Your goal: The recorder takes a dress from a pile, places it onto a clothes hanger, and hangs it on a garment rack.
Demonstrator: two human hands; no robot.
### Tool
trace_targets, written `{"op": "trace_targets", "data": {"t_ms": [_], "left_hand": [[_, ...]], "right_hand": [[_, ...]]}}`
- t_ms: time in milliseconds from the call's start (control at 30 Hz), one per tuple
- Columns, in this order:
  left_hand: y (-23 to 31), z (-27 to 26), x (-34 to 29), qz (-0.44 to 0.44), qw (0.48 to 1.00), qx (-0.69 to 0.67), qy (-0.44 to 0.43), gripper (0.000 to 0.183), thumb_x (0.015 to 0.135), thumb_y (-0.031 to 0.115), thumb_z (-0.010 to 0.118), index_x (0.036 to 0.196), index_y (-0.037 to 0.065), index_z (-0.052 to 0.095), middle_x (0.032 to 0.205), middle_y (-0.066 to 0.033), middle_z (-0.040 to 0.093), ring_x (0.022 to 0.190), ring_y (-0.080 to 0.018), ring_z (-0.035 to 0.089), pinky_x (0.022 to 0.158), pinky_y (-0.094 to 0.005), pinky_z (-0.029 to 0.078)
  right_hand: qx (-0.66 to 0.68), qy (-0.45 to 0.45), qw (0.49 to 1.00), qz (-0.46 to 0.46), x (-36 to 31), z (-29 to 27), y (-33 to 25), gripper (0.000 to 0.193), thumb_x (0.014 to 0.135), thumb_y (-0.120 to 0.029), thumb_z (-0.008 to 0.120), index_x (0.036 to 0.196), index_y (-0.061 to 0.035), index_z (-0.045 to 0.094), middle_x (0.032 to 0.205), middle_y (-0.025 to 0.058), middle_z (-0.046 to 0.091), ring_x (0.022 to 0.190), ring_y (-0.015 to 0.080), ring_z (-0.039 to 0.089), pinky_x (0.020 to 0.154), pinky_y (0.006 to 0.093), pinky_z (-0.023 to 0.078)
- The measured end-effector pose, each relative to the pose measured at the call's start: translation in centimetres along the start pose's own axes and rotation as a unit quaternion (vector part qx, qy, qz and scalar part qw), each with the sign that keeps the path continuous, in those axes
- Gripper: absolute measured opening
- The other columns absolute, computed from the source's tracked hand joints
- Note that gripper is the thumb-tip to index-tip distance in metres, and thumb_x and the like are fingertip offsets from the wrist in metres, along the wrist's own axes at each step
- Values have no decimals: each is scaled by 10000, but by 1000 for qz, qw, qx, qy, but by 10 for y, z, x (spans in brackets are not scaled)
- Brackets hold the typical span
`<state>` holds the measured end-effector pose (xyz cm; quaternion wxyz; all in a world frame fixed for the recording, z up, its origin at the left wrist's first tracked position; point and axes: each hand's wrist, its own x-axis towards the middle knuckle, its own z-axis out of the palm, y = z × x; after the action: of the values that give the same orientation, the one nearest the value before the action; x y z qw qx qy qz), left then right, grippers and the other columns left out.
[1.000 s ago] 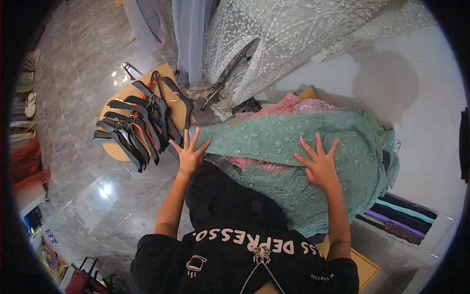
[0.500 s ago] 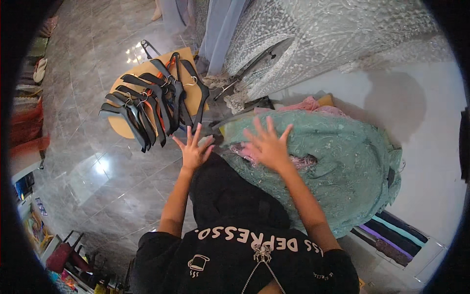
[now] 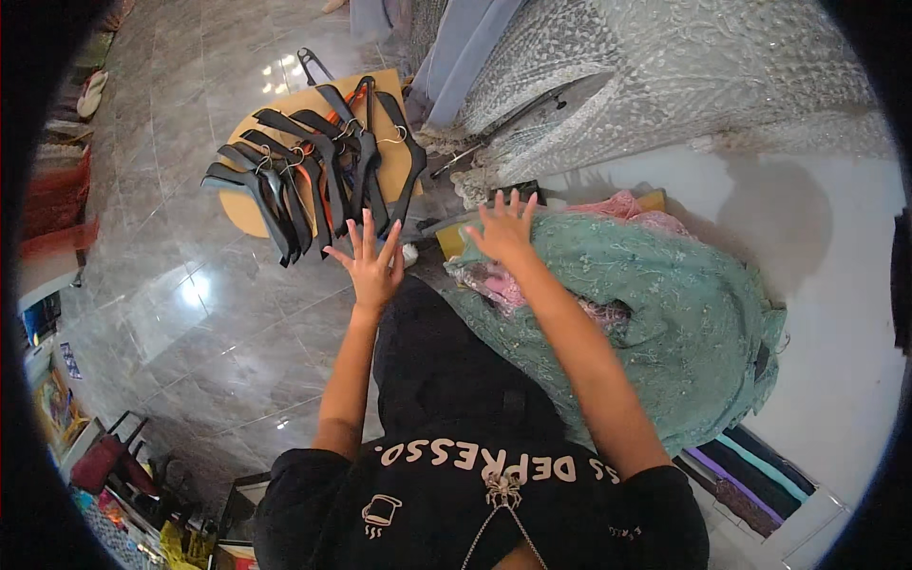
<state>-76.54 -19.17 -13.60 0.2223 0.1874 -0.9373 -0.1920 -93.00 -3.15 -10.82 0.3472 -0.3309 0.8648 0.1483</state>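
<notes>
Both of my hands hang in the air with fingers spread, holding nothing. My left hand (image 3: pixel 371 269) is nearest to a pile of black clothes hangers (image 3: pixel 332 161), which lie on a tan rounded board (image 3: pixel 249 211). Over the near end of a heap of green embroidered fabric (image 3: pixel 679 332) is my right hand (image 3: pixel 506 231); whether it touches the cloth I cannot tell. Pink fabric (image 3: pixel 503 290) shows through an opening in the green cloth, and more pink fabric (image 3: pixel 627 209) lies at the heap's far edge.
Grey lace fabric (image 3: pixel 693 76) and a pale blue-grey drape (image 3: pixel 470 62) hang at the far side. A dark rod (image 3: pixel 518 123) crosses below the lace. Grey floor tiles (image 3: pixel 171 313) spread to the left. Fabric rolls (image 3: pixel 750 475) sit in a low shelf at the right.
My right hand has moved away from me and slightly left. The left hand has shifted a little away from me. The view has swung slightly, and both hands remain spread.
</notes>
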Motion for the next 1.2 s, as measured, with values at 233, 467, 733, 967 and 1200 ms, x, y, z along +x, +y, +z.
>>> {"op": "trace_targets", "data": {"t_ms": [233, 467, 733, 967, 1200], "left_hand": [[0, -2, 4, -10, 1000, -3, 16, 517, 757, 154, 596, 1243, 296, 491, 1425, -132, 256, 1345, -337, 125, 940, -650, -136], [4, -6, 19, 14, 1000, -11, 19, 540, 759, 139, 591, 1266, 282, 471, 1439, -154, 209, 1334, -376, 134, 934, -675, -90], [116, 12, 51, 272, 941, -180, -87, 554, 752, 341, 624, 1277, 284, 456, 1443, -159, 188, 1332, -375, 133, 932, -688, -74], [200, 17, 55, 360, 888, -268, -99, 590, 741, 440, 623, 1283, 287, 445, 1443, -137, 200, 1333, -375, 126, 906, -720, -66], [259, 12, 54, 424, 852, -295, -88, 535, 773, 316, 604, 1281, 255, 449, 1440, -149, 197, 1327, -379, 140, 909, -718, -63]], "right_hand": [[227, -153, 928, -251, -7, 20, -35, 574, 853, -592, 313, 1328, -276, 375, 1422, 69, 274, 1320, 327, 202, 982, 669, -10], [4, 435, 882, 180, -135, -84, 106, 484, 850, -432, 463, 1286, -225, 438, 1408, 155, 262, 1318, 404, 115, 899, 739, 32], [-53, 369, 867, 332, -223, -25, 150, 507, 850, -454, 447, 1317, -264, 389, 1456, 105, 171, 1327, 411, 72, 873, 758, 3], [-1, 389, 888, 246, -274, -20, 127, 457, 840, -383, 476, 1264, -212, 472, 1450, 42, 216, 1323, 403, 110, 887, 742, -44], [-6, 384, 854, 351, -291, 28, 123, 555, 830, -455, 457, 1328, -226, 368, 1452, 107, 181, 1325, 408, 71, 864, 759, -33]]}}
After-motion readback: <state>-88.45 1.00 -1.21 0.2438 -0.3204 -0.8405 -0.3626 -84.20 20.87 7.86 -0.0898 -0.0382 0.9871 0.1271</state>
